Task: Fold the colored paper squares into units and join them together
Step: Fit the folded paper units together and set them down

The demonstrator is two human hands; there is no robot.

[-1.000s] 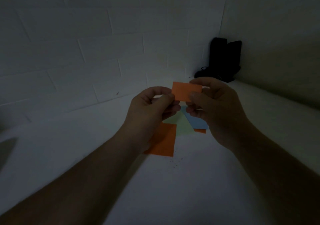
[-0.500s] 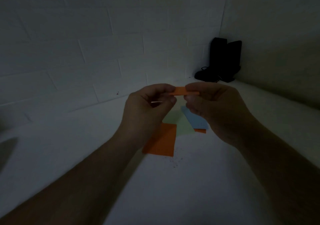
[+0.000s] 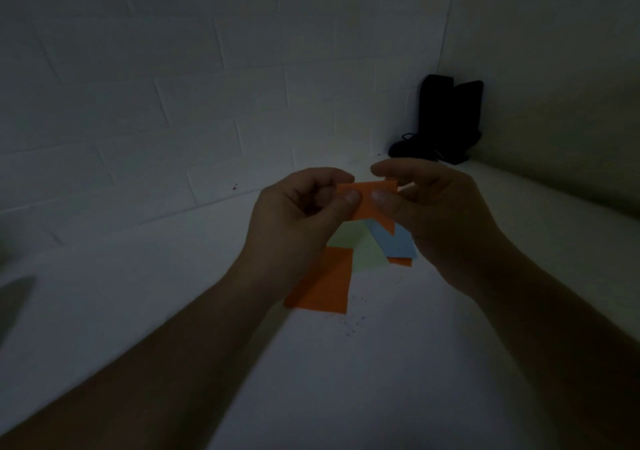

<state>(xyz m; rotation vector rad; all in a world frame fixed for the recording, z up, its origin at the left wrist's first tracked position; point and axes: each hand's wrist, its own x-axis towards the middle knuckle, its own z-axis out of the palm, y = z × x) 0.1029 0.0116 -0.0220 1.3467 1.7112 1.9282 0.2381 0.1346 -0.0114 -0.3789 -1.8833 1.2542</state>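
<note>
Both hands are holding one folded orange paper (image 3: 369,203) up in the air above the desk (image 3: 173,311), over the loose sheets. Left hand (image 3: 298,227) is pinching its left part, thumb on the near face, other fingers curled behind; right hand (image 3: 440,221) is pinching the right part the same way, index finger arching over the top edge. The two thumb tips are sitting close together with a narrow strip of paper between them. Top edge of the paper is running roughly level, a lower corner is pointing down to the right. Below it, four sheets are lying flat on the desk: an orange square (image 3: 325,283) nearest, partly under the left wrist; a pale green sheet (image 3: 363,252) overlapping its far corner; a blue sheet (image 3: 396,245) lying over the green one's right side; a sliver of another orange sheet (image 3: 400,261) poking out under the blue one's near edge. Lighting is dim, so fold lines are not readable. Desk surface to the left, right and near side of the stack is lying open. A dark object (image 3: 446,120) is standing in the far corner where the brick wall (image 3: 173,85) meets the side wall, well apart from the hands. Small dark specks (image 3: 353,325) are lying just near the orange square's front edge.
</note>
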